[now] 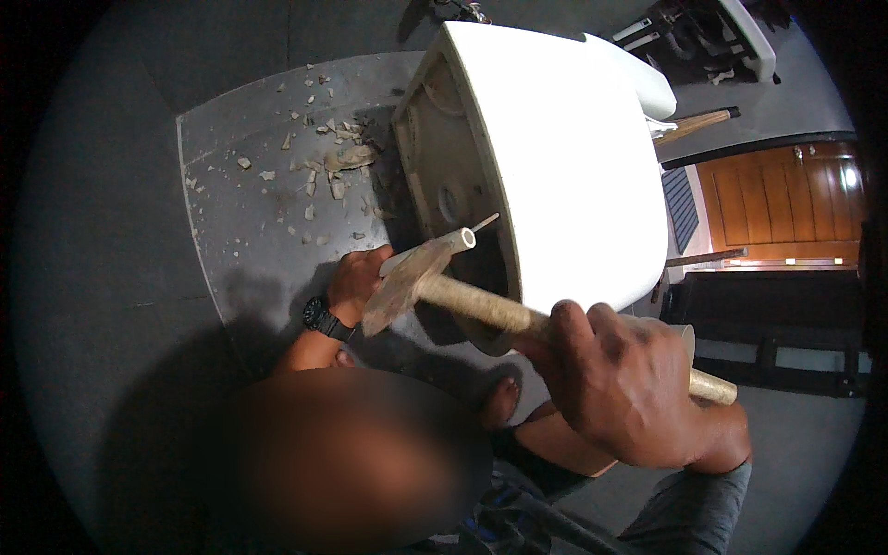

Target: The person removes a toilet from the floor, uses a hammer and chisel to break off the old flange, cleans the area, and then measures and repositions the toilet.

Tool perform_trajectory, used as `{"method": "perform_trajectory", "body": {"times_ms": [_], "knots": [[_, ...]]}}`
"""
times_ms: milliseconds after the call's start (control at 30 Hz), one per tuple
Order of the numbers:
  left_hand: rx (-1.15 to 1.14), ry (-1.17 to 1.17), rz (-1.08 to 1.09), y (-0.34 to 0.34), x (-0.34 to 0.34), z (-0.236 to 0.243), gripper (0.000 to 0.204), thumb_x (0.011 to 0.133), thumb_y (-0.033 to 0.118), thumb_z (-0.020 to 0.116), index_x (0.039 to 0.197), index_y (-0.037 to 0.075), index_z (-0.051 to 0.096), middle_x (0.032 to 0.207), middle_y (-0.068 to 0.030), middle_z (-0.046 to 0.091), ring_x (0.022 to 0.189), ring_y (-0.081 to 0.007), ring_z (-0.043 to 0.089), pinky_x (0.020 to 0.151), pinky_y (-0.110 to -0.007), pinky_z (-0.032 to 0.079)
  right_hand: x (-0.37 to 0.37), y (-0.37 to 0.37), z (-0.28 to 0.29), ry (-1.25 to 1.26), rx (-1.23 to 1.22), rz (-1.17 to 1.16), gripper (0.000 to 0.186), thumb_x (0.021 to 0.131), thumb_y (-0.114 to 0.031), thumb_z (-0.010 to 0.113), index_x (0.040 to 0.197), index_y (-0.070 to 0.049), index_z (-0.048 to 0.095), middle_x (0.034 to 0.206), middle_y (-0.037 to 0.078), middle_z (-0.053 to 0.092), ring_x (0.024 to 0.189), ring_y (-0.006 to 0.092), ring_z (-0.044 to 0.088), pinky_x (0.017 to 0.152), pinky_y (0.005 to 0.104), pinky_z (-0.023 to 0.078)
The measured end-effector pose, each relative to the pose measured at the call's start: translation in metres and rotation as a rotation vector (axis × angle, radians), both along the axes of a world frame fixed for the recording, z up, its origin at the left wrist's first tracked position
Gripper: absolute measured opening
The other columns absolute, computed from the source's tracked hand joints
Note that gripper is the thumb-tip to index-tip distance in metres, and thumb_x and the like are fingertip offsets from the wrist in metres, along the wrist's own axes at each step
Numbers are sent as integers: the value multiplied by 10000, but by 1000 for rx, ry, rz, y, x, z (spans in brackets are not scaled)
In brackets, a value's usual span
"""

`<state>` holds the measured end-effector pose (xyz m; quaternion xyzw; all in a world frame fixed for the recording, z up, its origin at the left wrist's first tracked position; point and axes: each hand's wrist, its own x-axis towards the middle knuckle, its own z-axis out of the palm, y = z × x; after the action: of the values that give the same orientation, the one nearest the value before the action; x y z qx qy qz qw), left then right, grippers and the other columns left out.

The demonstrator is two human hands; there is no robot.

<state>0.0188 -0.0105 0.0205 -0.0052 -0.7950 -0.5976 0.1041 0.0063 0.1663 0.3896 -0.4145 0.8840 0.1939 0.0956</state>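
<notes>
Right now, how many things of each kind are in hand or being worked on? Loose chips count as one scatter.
Hammer, in the right hand: 1
White pipe, in the left hand: 1
White ceramic fixture, tipped over: 1
Scatter of broken chips: 1
Total: 4

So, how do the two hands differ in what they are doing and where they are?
The right hand is raised close to the camera and grips the wooden handle of a hammer; the left hand is lower, beside the white ceramic fixture, and holds a white rod. The left wrist has a dark watch; the right wrist shows a grey sleeve. Both hands are closed around a tool.
</notes>
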Motion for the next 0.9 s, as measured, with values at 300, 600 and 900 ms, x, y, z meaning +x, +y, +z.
{"method": "perform_trajectory", "body": {"times_ms": [300, 600, 900], "knots": [[-112, -27, 18, -4, -5, -3, 256, 810, 289, 738, 891, 64, 645, 788, -204, 672, 798, -435, 666, 665, -474, 522, -3, -5, -1, 18, -27, 25, 355, 975, -404, 617, 888, -68, 542, 666, 115, 595, 493, 288, 629, 438, 391, 480], [-30, 46, 80, 3, 6, 4, 474, 900, 505, 660, 834, 37, 625, 677, -187, 614, 669, -427, 643, 595, -486, 492, -4, 15, -4, -114, -81, -24, 426, 935, -470, 675, 877, -61, 571, 610, 107, 594, 445, 278, 605, 407, 387, 457], [159, 74, 112, 6, 10, 3, 754, 901, 751, 520, 817, 6, 606, 617, -134, 582, 600, -320, 641, 572, -432, 466, 6, 28, 2, -277, -20, -110, 455, 942, -499, 667, 881, -53, 599, 645, 114, 630, 460, 221, 613, 398, 363, 469]]}}
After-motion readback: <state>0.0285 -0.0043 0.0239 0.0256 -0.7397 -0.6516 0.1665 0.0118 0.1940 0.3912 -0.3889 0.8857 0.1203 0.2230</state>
